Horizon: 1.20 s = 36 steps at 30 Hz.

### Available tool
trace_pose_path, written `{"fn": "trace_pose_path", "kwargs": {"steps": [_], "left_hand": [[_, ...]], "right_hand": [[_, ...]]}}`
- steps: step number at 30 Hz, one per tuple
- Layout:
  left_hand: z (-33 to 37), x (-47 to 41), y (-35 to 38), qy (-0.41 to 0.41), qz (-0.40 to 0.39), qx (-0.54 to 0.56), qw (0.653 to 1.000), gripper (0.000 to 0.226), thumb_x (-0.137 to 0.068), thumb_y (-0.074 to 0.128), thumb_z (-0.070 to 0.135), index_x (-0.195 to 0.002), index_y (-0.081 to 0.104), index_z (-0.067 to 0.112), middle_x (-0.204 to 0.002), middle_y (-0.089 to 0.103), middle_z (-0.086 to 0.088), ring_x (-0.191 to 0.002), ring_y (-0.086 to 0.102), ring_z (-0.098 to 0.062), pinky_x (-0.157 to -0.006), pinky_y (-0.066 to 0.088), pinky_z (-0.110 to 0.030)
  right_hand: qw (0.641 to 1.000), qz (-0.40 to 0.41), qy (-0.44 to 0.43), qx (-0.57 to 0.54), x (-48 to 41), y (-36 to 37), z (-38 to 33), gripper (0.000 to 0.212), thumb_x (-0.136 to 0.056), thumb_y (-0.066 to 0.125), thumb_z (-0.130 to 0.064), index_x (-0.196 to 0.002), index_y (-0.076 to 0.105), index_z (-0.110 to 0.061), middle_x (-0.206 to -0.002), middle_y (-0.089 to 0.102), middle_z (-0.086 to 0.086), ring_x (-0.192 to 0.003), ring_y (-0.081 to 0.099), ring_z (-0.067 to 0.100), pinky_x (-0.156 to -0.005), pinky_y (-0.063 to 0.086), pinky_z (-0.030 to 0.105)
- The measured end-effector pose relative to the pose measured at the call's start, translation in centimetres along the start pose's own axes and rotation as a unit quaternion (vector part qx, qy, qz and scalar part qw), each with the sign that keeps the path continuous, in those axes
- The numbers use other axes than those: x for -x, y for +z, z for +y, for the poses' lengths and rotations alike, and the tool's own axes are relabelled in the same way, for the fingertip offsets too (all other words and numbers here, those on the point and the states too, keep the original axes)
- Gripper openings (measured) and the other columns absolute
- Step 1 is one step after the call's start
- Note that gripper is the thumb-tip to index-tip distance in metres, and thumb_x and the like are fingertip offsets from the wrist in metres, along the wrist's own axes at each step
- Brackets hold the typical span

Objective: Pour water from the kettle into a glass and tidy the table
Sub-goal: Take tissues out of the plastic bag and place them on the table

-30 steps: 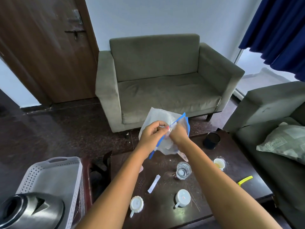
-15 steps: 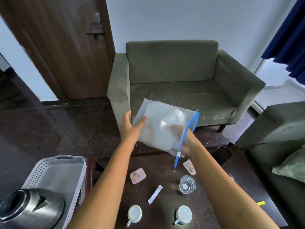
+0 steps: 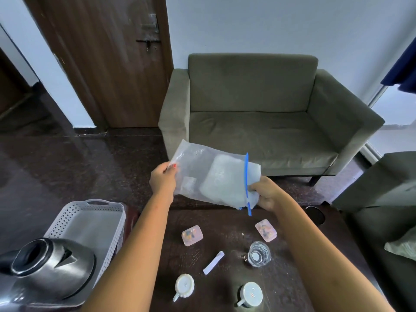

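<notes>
A clear zip bag (image 3: 211, 176) with a blue seal strip is held flat above the far end of the dark table (image 3: 225, 221). My left hand (image 3: 162, 180) pinches its bottom corner and my right hand (image 3: 264, 192) grips the sealed end. Something pale lies inside the bag. A glass (image 3: 258, 254) with water stands on the table below my right arm. The steel kettle (image 3: 49, 266) sits at the lower left, lid open.
On the table lie two pink pill boxes (image 3: 192, 235) (image 3: 265, 230), a white sachet (image 3: 213, 262), two overturned white cups (image 3: 184, 284) (image 3: 251, 293) and a dark cup (image 3: 315, 215). A white perforated basket (image 3: 90, 224) stands left of the table. A green sofa (image 3: 258, 122) faces me.
Both hands were together at the bag's seal; my left hand has moved to the bag's far corner. The bag now lies stretched out flat between both hands. My view has swung left.
</notes>
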<state>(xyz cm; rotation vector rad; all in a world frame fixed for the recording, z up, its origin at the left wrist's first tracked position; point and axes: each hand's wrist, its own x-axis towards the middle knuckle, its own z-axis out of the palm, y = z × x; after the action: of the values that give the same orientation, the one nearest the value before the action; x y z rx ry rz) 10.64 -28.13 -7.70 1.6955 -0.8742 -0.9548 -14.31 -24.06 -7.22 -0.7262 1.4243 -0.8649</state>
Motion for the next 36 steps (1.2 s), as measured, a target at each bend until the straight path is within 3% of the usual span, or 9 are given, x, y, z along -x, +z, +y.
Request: {"fn": "trace_pose_path", "kwargs": {"steps": [3,8,12,16,18,21,26,30,36], "left_hand": [[-0.5,-0.4,-1.2,-0.002,0.016,0.001,1.0,0.024,-0.094,0.053,0.025,-0.114,0.064,0.015,-0.111,0.062,-0.004,-0.093,0.054,-0.018,-0.082,0.05,-0.035],[-1.3,-0.9,-3.1,0.006,0.033,0.005,0.999,0.026,-0.094,0.054,0.025,-0.117,0.063,0.015,-0.116,0.062,-0.003,-0.098,0.054,-0.016,-0.084,0.047,-0.032],[-1.4,-1.3,-4.4,-0.004,0.009,0.034,0.999,0.018,-0.095,0.053,0.024,-0.106,0.066,0.021,-0.101,0.064,0.002,-0.091,0.057,-0.017,-0.071,0.045,-0.024],[-0.5,-0.9,-5.3,-0.012,-0.087,0.106,0.99,0.021,-0.095,0.051,0.02,-0.084,0.067,0.026,-0.083,0.066,0.004,-0.073,0.062,-0.01,-0.059,0.052,-0.024],[0.1,-0.5,-6.0,-0.014,-0.145,0.16,0.976,0.023,-0.097,0.049,0.021,-0.085,0.068,0.026,-0.079,0.071,0.005,-0.068,0.067,-0.009,-0.051,0.052,-0.024],[0.7,-0.8,-7.4,-0.038,-0.212,0.243,0.946,0.023,-0.098,0.046,0.021,-0.1,0.069,0.023,-0.098,0.073,-0.002,-0.084,0.071,-0.017,-0.061,0.056,-0.033],[0.5,-1.7,-9.5,-0.07,-0.23,0.299,0.923,0.028,-0.097,0.046,0.019,-0.095,0.072,0.029,-0.1,0.074,0.0,-0.085,0.071,-0.016,-0.062,0.056,-0.033],[-0.5,-2.7,-11.6,-0.084,-0.237,0.333,0.909,0.027,-0.096,0.048,0.019,-0.092,0.072,0.029,-0.099,0.074,0.0,-0.086,0.072,-0.017,-0.066,0.058,-0.035],[-2.2,-5.0,-15.8,-0.074,-0.218,0.363,0.903,0.025,-0.092,0.051,0.016,-0.086,0.073,0.027,-0.096,0.074,-0.003,-0.085,0.071,-0.02,-0.073,0.059,-0.04]], "right_hand": [[0.993,0.114,0.015,0.039,-0.7,-0.9,0.8,0.039,-0.085,0.035,0.015,-0.12,0.051,0.008,-0.105,0.058,0.019,-0.092,0.056,0.033,-0.078,0.047,0.04],[0.951,0.305,-0.039,0.032,-0.4,-1.8,-0.2,0.032,-0.084,0.038,0.002,-0.111,0.056,-0.001,-0.092,0.055,0.011,-0.081,0.051,0.027,-0.068,0.041,0.033],[0.981,0.139,-0.134,-0.035,1.5,0.2,-2.9,0.031,-0.074,0.038,0.007,-0.086,0.063,-0.008,-0.08,0.059,0.01,-0.07,0.055,0.024,-0.065,0.047,0.031],[0.991,-0.026,-0.127,-0.047,2.3,3.6,-4.3,0.02,-0.082,0.045,-0.008,-0.093,0.061,-0.015,-0.074,0.069,0.004,-0.066,0.067,0.019,-0.06,0.055,0.032],[0.994,-0.042,-0.1,-0.018,1.9,5.7,-4.0,0.014,-0.085,0.051,-0.02,-0.088,0.064,-0.016,-0.071,0.069,0.004,-0.062,0.067,0.019,-0.058,0.053,0.029],[0.995,-0.04,-0.092,0.001,0.6,8.1,-2.4,0.027,-0.089,0.057,-0.034,-0.1,0.066,-0.011,-0.082,0.071,0.006,-0.068,0.068,0.021,-0.061,0.052,0.029],[0.996,0.009,-0.079,-0.038,-1.1,9.4,-0.1,0.025,-0.082,0.067,-0.042,-0.099,0.066,-0.023,-0.097,0.073,0.007,-0.083,0.07,0.025,-0.068,0.057,0.036],[0.997,-0.077,-0.002,0.01,-2.1,10.3,0.2,0.042,-0.076,0.067,-0.053,-0.104,0.065,-0.022,-0.084,0.076,0.002,-0.073,0.072,0.02,-0.06,0.053,0.028],[0.985,-0.168,0.041,0.018,-4.0,14.7,1.2,0.038,-0.071,0.072,-0.05,-0.091,0.073,-0.018,-0.078,0.074,0.004,-0.065,0.071,0.018,-0.056,0.053,0.025]]}}
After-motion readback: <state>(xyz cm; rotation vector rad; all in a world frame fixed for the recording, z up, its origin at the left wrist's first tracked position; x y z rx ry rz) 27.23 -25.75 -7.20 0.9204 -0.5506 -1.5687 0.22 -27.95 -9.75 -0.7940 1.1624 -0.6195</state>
